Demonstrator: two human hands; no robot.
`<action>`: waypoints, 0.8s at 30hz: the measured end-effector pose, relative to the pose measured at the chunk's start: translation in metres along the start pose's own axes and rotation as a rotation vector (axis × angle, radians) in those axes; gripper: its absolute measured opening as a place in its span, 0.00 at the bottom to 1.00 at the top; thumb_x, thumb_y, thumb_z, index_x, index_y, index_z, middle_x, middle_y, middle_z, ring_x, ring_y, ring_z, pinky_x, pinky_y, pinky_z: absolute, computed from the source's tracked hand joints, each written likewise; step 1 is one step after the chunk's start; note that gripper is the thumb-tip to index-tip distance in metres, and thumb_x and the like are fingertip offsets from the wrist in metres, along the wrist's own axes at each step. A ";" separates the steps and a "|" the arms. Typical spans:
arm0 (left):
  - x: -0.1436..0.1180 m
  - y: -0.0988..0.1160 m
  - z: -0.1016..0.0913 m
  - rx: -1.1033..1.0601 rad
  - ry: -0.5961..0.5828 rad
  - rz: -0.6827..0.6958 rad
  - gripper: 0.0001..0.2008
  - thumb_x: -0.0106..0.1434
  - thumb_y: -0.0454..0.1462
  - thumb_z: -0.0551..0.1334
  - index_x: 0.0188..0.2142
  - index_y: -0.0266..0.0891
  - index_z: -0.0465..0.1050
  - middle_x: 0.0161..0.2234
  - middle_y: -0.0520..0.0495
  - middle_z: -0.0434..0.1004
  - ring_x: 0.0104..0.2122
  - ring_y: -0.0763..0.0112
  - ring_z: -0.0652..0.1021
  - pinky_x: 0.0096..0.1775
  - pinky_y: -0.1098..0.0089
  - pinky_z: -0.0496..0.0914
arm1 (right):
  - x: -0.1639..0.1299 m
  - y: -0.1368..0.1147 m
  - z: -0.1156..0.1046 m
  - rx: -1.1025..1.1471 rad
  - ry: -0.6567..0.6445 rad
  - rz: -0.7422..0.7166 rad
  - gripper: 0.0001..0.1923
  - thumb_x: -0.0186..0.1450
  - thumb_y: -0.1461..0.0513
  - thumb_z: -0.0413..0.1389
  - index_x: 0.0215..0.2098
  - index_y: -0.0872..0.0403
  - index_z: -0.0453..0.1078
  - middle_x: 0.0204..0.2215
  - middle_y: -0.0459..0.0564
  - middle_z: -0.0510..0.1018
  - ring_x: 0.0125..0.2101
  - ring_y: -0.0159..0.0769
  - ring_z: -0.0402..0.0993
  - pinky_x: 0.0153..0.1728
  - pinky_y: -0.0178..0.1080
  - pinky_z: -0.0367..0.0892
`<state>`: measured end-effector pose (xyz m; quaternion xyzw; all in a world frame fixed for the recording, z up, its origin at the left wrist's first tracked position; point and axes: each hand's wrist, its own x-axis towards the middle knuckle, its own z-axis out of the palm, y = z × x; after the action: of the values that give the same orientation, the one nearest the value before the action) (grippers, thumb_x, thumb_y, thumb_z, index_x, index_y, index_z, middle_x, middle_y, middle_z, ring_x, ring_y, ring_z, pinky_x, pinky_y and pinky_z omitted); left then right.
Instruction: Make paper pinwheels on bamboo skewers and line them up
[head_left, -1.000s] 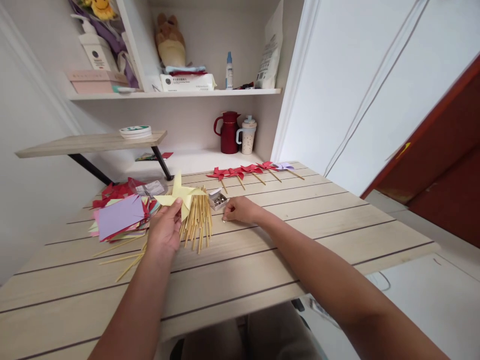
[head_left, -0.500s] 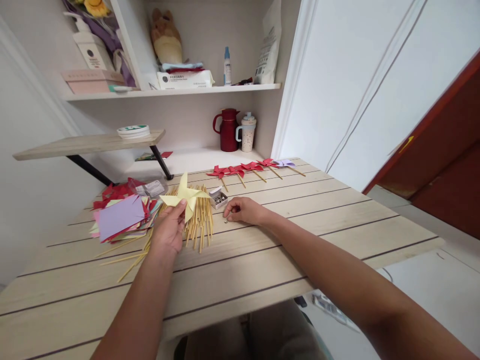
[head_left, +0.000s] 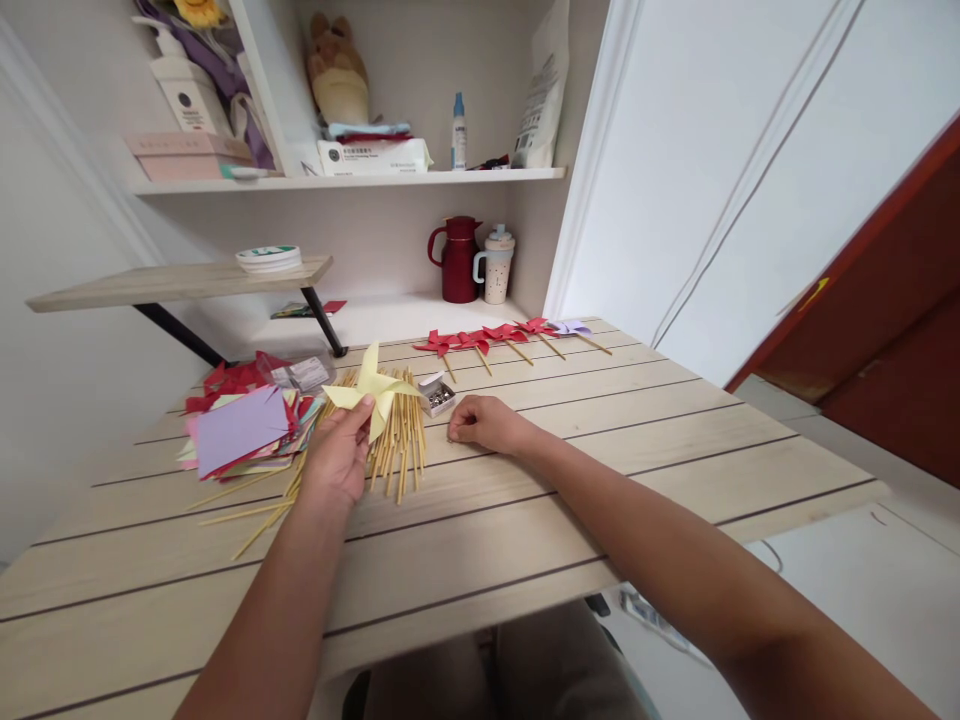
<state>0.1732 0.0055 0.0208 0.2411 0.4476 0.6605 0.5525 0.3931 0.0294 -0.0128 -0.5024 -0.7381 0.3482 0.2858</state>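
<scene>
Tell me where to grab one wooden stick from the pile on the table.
Take a stick by its near end, from the front edge of the table. Those ends fan out loose toward you; the far ends lie under the yellow pinwheel in the left hand.

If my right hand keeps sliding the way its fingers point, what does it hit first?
Probably the bundle of wooden sticks: the right hand rests on the table with fingertips pointing left toward them. The small pin box sits slightly farther back.
</scene>
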 end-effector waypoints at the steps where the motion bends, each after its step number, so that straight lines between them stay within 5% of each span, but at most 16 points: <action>1: 0.000 0.000 0.000 0.003 -0.002 -0.001 0.03 0.60 0.26 0.66 0.30 0.32 0.76 0.27 0.48 0.81 0.25 0.78 0.78 0.29 0.79 0.73 | 0.000 -0.001 -0.001 -0.012 -0.009 0.004 0.04 0.56 0.67 0.61 0.26 0.54 0.77 0.29 0.47 0.81 0.32 0.35 0.74 0.33 0.35 0.65; 9: 0.000 0.000 -0.001 0.025 0.002 0.004 0.05 0.55 0.27 0.70 0.28 0.33 0.75 0.27 0.48 0.81 0.25 0.77 0.78 0.28 0.78 0.74 | 0.001 -0.003 -0.012 -0.071 -0.124 -0.069 0.05 0.55 0.68 0.61 0.26 0.53 0.78 0.32 0.46 0.79 0.31 0.33 0.71 0.33 0.33 0.63; 24: -0.003 0.001 0.002 0.027 -0.025 0.005 0.07 0.60 0.25 0.66 0.27 0.33 0.75 0.26 0.49 0.81 0.26 0.78 0.79 0.30 0.80 0.74 | 0.002 0.003 -0.010 -0.126 -0.088 -0.141 0.08 0.58 0.69 0.60 0.32 0.52 0.80 0.30 0.45 0.78 0.30 0.32 0.70 0.33 0.33 0.62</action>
<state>0.1748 0.0028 0.0229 0.2581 0.4487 0.6528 0.5531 0.4016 0.0347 -0.0089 -0.4505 -0.8038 0.3018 0.2446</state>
